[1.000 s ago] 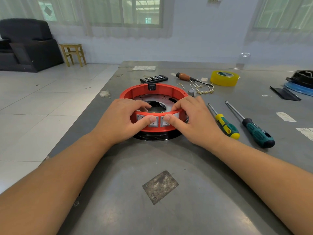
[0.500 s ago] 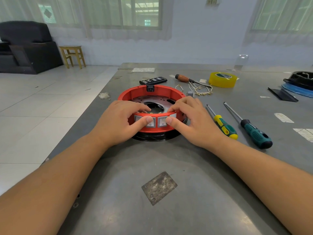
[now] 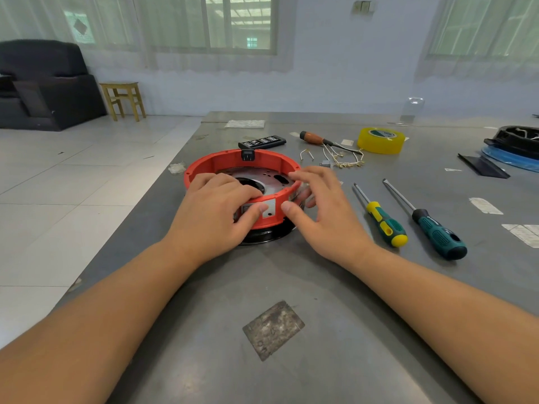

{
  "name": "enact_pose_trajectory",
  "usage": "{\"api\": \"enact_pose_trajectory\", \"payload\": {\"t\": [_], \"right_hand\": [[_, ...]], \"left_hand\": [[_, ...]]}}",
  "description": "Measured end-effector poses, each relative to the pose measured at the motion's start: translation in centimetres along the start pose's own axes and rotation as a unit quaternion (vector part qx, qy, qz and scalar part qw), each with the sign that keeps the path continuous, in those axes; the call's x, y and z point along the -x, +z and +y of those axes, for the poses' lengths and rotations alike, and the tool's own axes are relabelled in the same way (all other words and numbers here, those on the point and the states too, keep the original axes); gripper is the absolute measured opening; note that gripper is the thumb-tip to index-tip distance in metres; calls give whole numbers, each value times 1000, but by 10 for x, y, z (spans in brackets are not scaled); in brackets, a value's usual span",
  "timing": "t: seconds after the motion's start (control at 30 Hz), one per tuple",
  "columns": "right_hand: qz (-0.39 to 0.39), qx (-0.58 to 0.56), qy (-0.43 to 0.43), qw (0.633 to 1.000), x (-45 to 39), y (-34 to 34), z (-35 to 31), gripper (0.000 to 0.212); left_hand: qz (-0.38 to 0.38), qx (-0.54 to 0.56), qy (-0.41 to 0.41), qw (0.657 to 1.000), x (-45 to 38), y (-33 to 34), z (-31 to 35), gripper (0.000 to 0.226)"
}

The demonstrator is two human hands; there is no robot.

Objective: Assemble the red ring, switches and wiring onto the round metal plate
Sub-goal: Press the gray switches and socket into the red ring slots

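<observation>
Both hands hide the red ring's (image 3: 210, 167) near switches; left grip (image 3: 215, 217) clamps it, right grip (image 3: 323, 211) blurred, loose.

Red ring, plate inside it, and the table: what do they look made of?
Red ring: likely moulded plastic, matte, uniform colour with ribs and tabs on its wall. Plate: looks like bare sheet metal, silvery and shiny, with punched holes and slots. Table: seems dull grey metal sheet, with soft reflections and scuffs; could be a coated top.

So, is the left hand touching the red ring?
Touching. The head view shows the left hand on the red ring, fingers over its near rim, thumb pressing its outer face.
</observation>
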State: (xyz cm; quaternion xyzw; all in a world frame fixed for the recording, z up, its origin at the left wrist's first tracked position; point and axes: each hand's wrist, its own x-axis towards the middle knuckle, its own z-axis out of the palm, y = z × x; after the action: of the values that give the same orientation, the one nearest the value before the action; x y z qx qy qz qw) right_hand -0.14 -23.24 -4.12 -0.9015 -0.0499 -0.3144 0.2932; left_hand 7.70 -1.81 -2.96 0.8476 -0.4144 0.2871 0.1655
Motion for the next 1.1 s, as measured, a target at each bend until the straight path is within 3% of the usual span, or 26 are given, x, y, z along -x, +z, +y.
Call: {"api": "enact_pose_trajectory", "payload": {"t": [0.1,0.2,0.37,0.7,0.87,1.1], "right_hand": [[24,28,100,994,-4,-3,10,21],[-39,102,189,976,-11,2,24,25],[-101,185,203,956,-38,16,44,45],[-79,228,281,929,-112,44,89,73],[-90,242,299,919,-120,46,94,59],[-45,257,241,935,-97,38,68,36]], "left_hand": [[1,27,-40,999,-1,2,-4,44],[11,50,-76,996,-2,5,-7,39],[19,59,-91,994,-3,14,-9,37],[37,63,-89,993,-2,21,-14,43],[39,66,-89,993,-3,23,-13,37],[20,72,-95,993,-3,18,-12,40]]}}
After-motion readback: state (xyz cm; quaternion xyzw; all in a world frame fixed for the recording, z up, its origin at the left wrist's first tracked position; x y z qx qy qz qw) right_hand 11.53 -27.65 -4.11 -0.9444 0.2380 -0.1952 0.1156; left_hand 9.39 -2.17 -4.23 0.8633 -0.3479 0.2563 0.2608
